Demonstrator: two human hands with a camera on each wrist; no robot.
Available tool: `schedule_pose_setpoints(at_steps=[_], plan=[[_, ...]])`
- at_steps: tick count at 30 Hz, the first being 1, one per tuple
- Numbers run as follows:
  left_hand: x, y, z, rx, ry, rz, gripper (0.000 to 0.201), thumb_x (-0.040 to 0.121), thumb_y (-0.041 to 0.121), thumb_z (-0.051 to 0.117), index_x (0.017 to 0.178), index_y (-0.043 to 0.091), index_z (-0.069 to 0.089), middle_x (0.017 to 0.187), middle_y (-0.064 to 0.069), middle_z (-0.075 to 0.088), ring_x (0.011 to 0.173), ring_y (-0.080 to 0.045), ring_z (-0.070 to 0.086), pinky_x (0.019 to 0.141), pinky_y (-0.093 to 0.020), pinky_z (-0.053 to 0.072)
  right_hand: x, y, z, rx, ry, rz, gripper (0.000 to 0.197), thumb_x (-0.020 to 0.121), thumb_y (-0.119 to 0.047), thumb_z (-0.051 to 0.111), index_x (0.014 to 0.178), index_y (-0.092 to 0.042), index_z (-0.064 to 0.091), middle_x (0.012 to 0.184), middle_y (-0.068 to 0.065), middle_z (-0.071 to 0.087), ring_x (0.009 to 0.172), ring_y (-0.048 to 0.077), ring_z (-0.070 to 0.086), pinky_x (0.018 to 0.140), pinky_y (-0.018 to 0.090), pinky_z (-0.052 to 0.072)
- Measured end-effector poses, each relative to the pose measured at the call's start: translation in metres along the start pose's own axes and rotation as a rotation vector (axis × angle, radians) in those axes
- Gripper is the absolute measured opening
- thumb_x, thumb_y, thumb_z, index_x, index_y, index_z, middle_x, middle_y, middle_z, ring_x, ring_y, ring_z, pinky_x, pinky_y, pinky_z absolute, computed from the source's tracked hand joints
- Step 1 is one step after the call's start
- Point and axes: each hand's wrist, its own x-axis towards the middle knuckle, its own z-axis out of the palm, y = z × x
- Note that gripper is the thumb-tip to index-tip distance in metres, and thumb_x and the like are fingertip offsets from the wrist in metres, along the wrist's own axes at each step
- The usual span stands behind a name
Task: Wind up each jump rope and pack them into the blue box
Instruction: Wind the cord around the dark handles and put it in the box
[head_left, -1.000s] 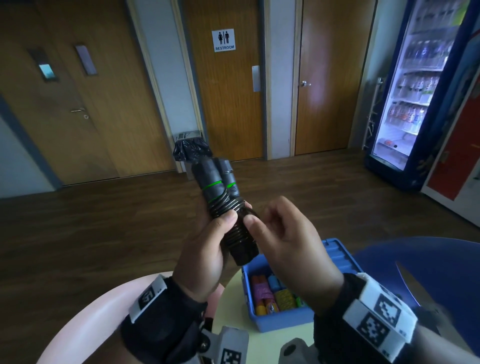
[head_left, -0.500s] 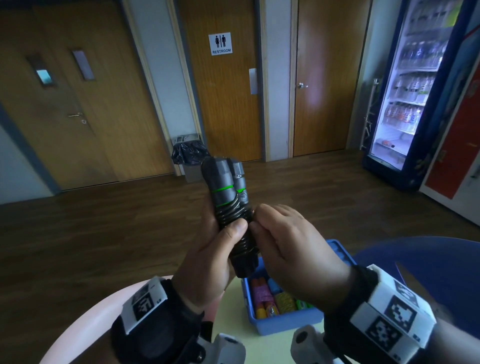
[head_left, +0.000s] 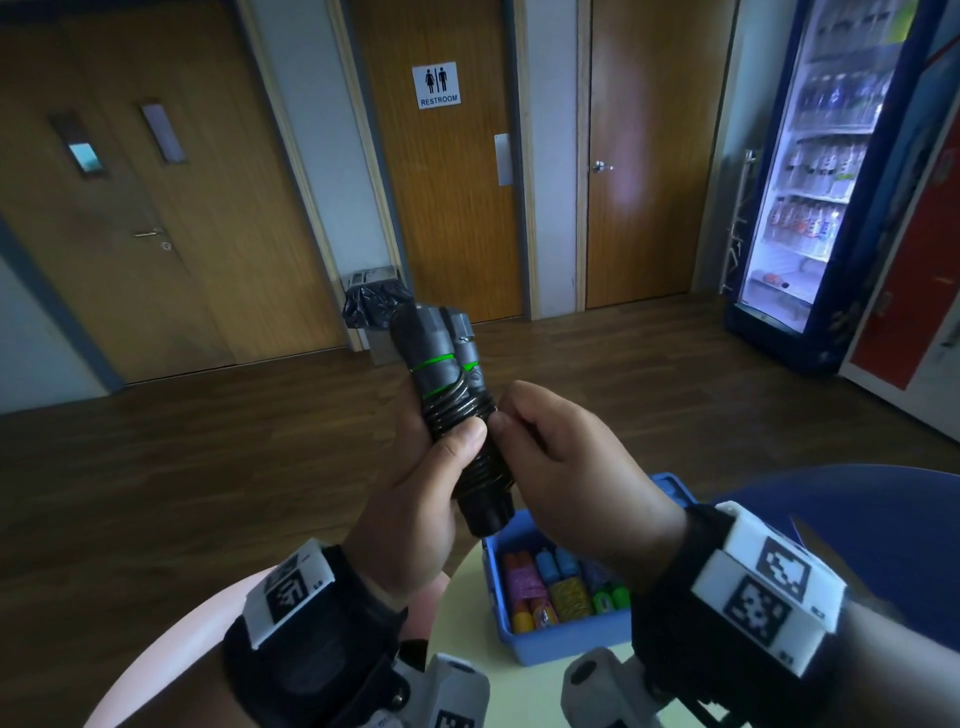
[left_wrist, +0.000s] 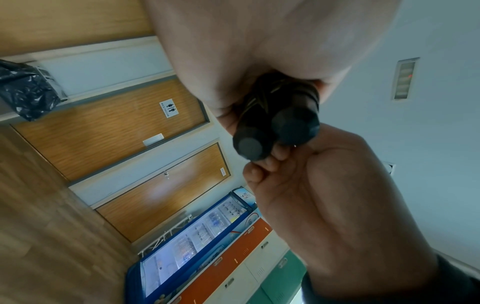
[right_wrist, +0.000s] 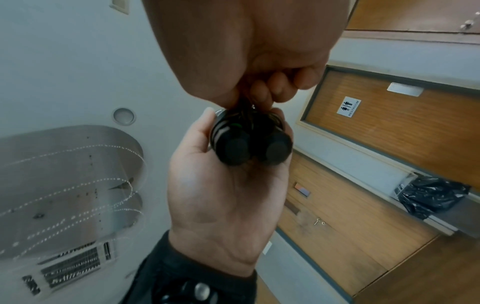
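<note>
The greatest risk at this moment was judged to be the cord springing loose: the black jump rope (head_left: 457, 410) had been coiled tightly round its two handles, and if the free end was let go before it was tucked under a coil, the turns could unwind and the winding would have to be redone. A second risk was judged to lie in the bundle itself; the two handles were kept side by side only by the coils and the grasp, so a slackened hold could let them splay or slip down towards the tabletop (head_left: 470, 639).

The bundle was held upright and slightly tilted in the left hand (head_left: 415, 499), whose fingers were curled round the handles while the thumb was pressed on the coils. The right hand (head_left: 566, 462) was set just to the right of it, touching it, with its fingertips pinched at the cord on the coiled middle; what exactly was pinched could not be made out. The blue box (head_left: 582, 642) lay below and nearer, on the tabletop, directly under the handles' lower ends, and several wound ropes of other colours were already seen inside it.
</note>
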Motion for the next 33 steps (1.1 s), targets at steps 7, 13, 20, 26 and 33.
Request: schedule_pose_setpoints(at_steps=[7,13,20,26,33], plan=[[0.004,0.005,-0.007,0.077,0.032,0.010,0.066,0.073,0.038,0.063,0.129,0.003,0.053,0.107,-0.017,0.068,0.100,-0.031,0.066,0.084,-0.044,0.052,0.008,0.012,-0.007,0.245,-0.140,0.048,0.033,0.089,-0.032,0.057,0.073,-0.003,0.054,0.068,0.003,0.053,0.067,0.014,0.048,0.065,0.033,0.041],[0.014,0.001,-0.002,-0.064,-0.049,-0.109,0.057,0.084,0.039,0.051,0.123,-0.001,0.061,0.121,-0.021,0.063,0.108,-0.036,0.058,0.091,-0.055,0.048,0.003,0.031,0.012,0.739,-0.129,0.445,0.065,0.076,-0.065,0.068,0.113,-0.011,0.066,0.111,0.007,0.072,0.106,0.026,0.066,0.097,0.055,0.050],[0.025,0.000,-0.008,0.315,-0.085,-0.060,0.074,0.084,0.041,0.059,0.152,0.029,0.033,0.131,0.005,0.063,0.120,-0.015,0.060,0.100,-0.037,0.048,-0.007,0.031,0.004,1.103,-0.257,0.557,0.051,0.094,-0.042,0.054,0.131,-0.006,0.057,0.116,0.021,0.065,0.101,0.033,0.064,0.083,0.049,0.056],[0.016,0.009,-0.003,0.468,-0.229,0.122,0.063,0.092,0.009,0.054,0.146,0.036,0.037,0.134,0.000,0.060,0.120,-0.018,0.060,0.101,-0.031,0.046,-0.015,0.031,-0.004,1.057,-0.220,0.509,0.050,0.093,-0.039,0.055,0.134,-0.011,0.051,0.109,0.020,0.058,0.092,0.036,0.056,0.065,0.036,0.042],[0.012,0.030,0.008,0.533,-0.309,0.146,0.027,0.083,0.006,0.055,0.110,0.010,0.056,0.083,0.005,0.056,0.069,-0.001,0.050,0.066,-0.012,0.044,-0.023,0.027,-0.016,1.103,-0.313,0.442,0.047,0.090,-0.026,0.047,0.135,-0.015,0.052,0.111,0.021,0.060,0.096,0.039,0.063,0.067,0.044,0.053]])
